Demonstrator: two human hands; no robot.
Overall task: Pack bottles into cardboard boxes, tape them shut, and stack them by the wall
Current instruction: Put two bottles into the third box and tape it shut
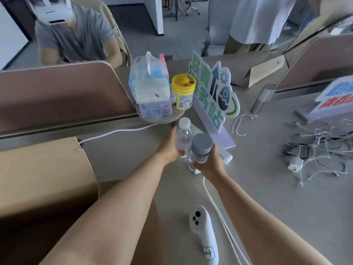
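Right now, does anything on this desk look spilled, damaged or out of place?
Nothing spilled: the white-capped bottle in the left hand and grey-capped bottle in the right hand are capped. Only the cables lie tangled on the desk.

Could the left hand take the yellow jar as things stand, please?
Probably not yet: the left hand grips the white-capped bottle, so it is full. The path to the yellow jar, just beyond on the round shelf, looks free once that bottle is set down.
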